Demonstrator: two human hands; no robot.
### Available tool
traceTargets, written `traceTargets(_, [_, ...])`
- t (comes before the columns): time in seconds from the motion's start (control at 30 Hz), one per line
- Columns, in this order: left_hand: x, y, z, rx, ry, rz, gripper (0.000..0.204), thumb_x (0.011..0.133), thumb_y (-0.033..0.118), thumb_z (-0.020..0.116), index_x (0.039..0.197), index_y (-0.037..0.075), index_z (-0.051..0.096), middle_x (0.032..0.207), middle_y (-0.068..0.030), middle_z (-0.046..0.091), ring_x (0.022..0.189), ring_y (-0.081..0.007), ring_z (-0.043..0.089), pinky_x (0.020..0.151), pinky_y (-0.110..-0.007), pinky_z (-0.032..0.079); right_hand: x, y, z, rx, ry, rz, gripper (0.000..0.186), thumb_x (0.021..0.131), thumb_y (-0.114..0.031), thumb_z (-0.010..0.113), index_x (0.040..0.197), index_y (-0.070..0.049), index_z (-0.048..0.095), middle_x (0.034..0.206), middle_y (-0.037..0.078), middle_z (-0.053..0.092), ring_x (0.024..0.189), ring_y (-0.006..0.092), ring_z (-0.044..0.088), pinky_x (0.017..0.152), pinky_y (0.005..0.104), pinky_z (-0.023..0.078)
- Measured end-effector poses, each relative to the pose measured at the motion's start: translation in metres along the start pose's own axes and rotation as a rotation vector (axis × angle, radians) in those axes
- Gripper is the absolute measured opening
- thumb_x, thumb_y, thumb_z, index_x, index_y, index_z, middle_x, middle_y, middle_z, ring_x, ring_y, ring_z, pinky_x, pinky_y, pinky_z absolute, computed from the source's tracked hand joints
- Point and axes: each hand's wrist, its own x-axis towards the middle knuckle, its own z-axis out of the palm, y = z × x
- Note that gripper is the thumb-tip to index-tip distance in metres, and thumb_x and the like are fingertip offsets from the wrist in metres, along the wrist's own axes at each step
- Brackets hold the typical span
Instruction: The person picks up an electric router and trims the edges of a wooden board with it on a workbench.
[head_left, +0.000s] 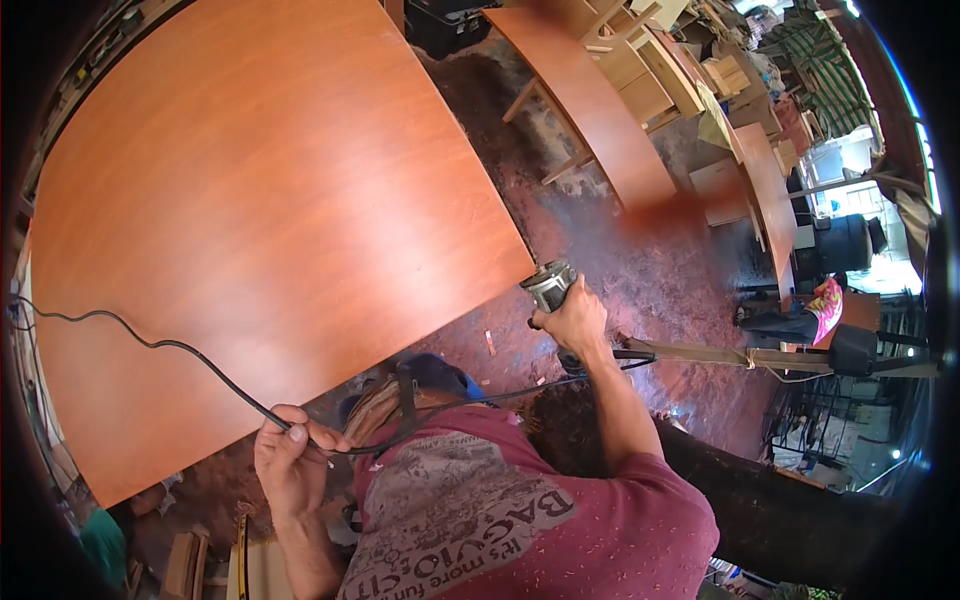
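The right hand (pixel 580 322) grips the power tool (pixel 550 287) at the tabletop's (pixel 300 200) near right corner; the left hand (pixel 290 462) pinches the black cord (pixel 251 404) by the near edge — likely against snagging.

from the head, one wide fisheye view looks down at the nearby orange-brown panel (pixel 270 230).

The person wears a maroon T-shirt (pixel 625 520) with short sleeves (pixel 682 505), grey chest print (pixel 465 500) and scattered pale specks (pixel 600 572).
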Motion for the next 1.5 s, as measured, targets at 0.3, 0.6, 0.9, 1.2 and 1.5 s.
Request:
traceTargets(0.3, [0.006, 0.005, 0.000, 0.039, 0.033, -0.069, 0.017, 0.100, 0.011, 0.063, 0.112, 0.000, 0.058, 0.079, -0.0139, 0.069, 0.075, -0.0308, 0.072, 0.076, -0.049, 0.063, 0.005, 0.006, -0.012, -0.040, 0.004, -0.076, 0.087, 0.061, -0.037, 0.089, 0.125, 0.008, 0.051, 0.111, 0.027, 0.071, 0.100, 0.0445, 0.071, 0.088, 0.0508, 0.058])
traceTargets(0.6, [0.003, 0.000, -0.012, 0.016, 0.042, -0.065, 0.017, 0.100, 0.012, 0.064, 0.112, 0.002, 0.060, 0.078, -0.0133, 0.069, 0.074, -0.0307, 0.072, 0.076, -0.050, 0.064, 0.003, 0.000, -0.003, -0.040, 0.050, -0.047, 0.082, 0.061, -0.034, 0.087, 0.123, 0.007, 0.052, 0.113, 0.028, 0.070, 0.103, 0.0439, 0.071, 0.090, 0.0502, 0.057])
traceTargets(0.9, [0.008, 0.010, -0.013, 0.014, 0.045, -0.081, 0.015, 0.100, 0.011, 0.062, 0.111, 0.002, 0.060, 0.078, -0.0139, 0.070, 0.073, -0.0303, 0.073, 0.075, -0.050, 0.064, -0.007, -0.013, 0.002, -0.015, 0.059, 0.021, 0.082, 0.062, -0.033, 0.087, 0.123, 0.009, 0.051, 0.113, 0.028, 0.070, 0.102, 0.0453, 0.071, 0.090, 0.0500, 0.058])
traceTargets(1.2, [0.012, 0.020, -0.014, 0.033, 0.041, -0.089, 0.014, 0.099, 0.009, 0.062, 0.111, 0.002, 0.060, 0.079, -0.0139, 0.071, 0.072, -0.0303, 0.073, 0.073, -0.047, 0.064, -0.009, -0.017, 0.006, -0.017, 0.059, 0.062, 0.080, 0.063, -0.033, 0.086, 0.121, 0.008, 0.052, 0.113, 0.029, 0.070, 0.100, 0.0458, 0.071, 0.089, 0.0504, 0.058])
traceTargets(1.5, [0.014, 0.033, -0.025, 0.000, 0.023, -0.116, 0.014, 0.100, 0.008, 0.061, 0.112, 0.001, 0.062, 0.080, -0.0153, 0.072, 0.073, -0.0310, 0.073, 0.075, -0.048, 0.064, -0.013, -0.022, 0.012, -0.038, 0.073, 0.049, 0.083, 0.061, -0.032, 0.086, 0.125, 0.009, 0.051, 0.114, 0.028, 0.070, 0.101, 0.0453, 0.071, 0.089, 0.0503, 0.058])
